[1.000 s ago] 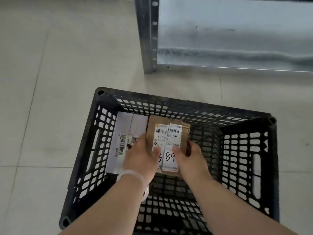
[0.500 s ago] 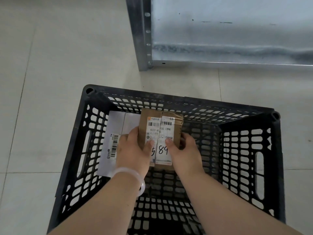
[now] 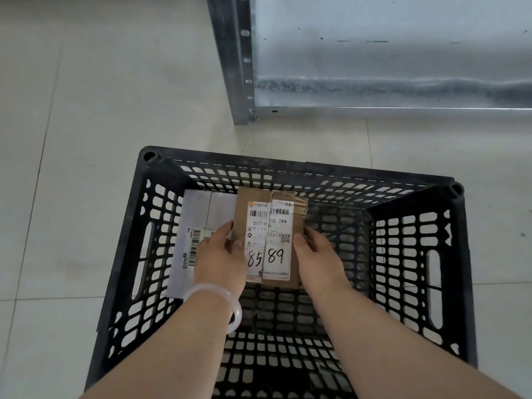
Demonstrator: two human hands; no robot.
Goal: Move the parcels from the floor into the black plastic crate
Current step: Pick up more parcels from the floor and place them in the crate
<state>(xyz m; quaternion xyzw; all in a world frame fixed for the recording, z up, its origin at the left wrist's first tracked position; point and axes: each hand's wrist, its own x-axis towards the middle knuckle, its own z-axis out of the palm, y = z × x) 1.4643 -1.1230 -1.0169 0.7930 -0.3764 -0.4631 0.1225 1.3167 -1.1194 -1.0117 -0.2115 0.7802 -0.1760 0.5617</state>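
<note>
head | L hand + R hand grip brown parcel | white parcel pt-hidden

Black plastic crate: open-topped, rectangular, with lattice walls and a lattice bottom. One slot handle is cut in each side wall. It stands upright on the floor.

Brown parcel: a small taped cardboard box. Its top face carries a white shipping label with barcodes, a QR code and the handwritten figures "85 89". It sits inside the crate, close to the far wall and left of centre. The left hand grips its left edge and the right hand its right edge. Contact with the crate bottom cannot be confirmed.

White parcel: flat, with a barcode label, inside the crate along the left wall, just beside the brown parcel.
</note>
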